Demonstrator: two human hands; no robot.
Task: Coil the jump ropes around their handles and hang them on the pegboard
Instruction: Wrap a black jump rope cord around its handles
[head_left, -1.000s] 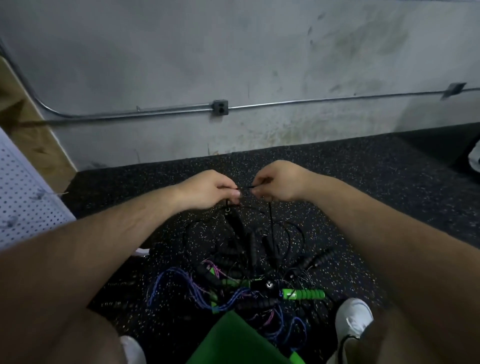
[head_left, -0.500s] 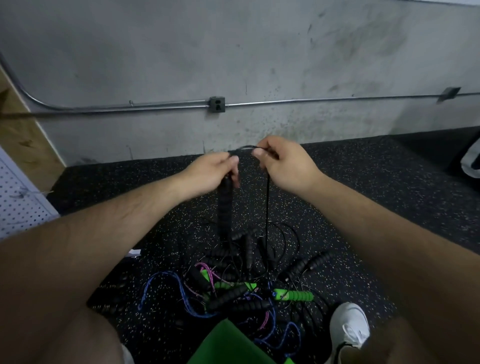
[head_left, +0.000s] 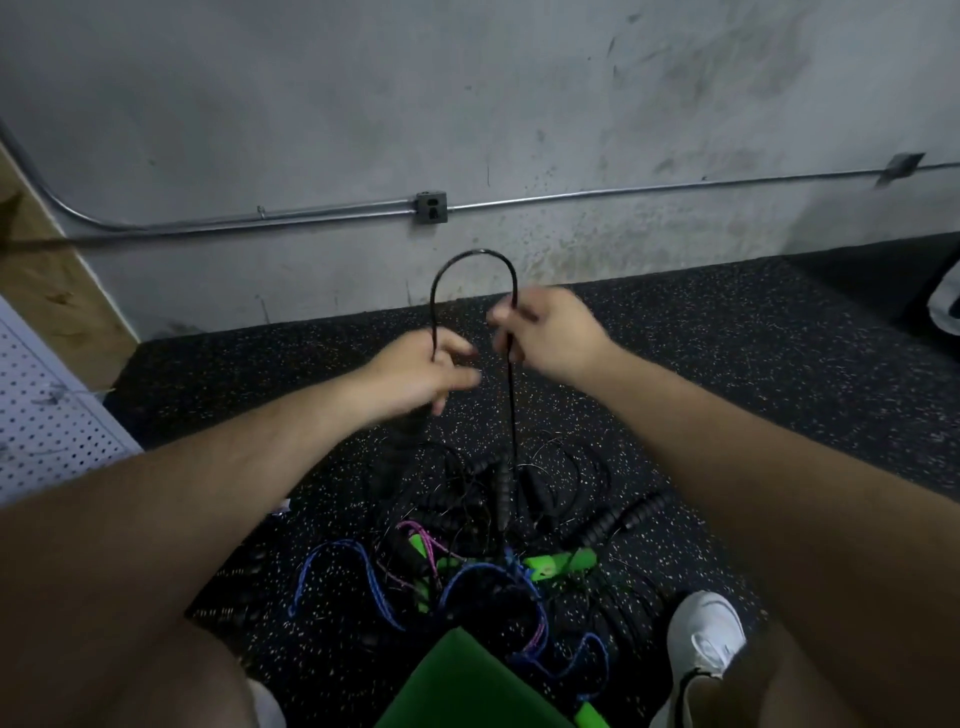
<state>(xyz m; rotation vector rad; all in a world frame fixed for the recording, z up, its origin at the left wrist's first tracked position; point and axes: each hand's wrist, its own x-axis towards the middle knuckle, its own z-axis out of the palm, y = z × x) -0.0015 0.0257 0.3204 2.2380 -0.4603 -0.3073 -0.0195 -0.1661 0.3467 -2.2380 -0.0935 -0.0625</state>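
Fingers (head_left: 462, 376) blurry on black rope loop (head_left: 475, 252)

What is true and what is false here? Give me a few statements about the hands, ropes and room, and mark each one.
1. The left hand and right hand both hold a black rope that arches between them. True.
2. The pegboard stands on the right. False: it is at the left edge.
3. A tangled pile of ropes lies on the floor. True.
4. The shoe is black. False: it is white.
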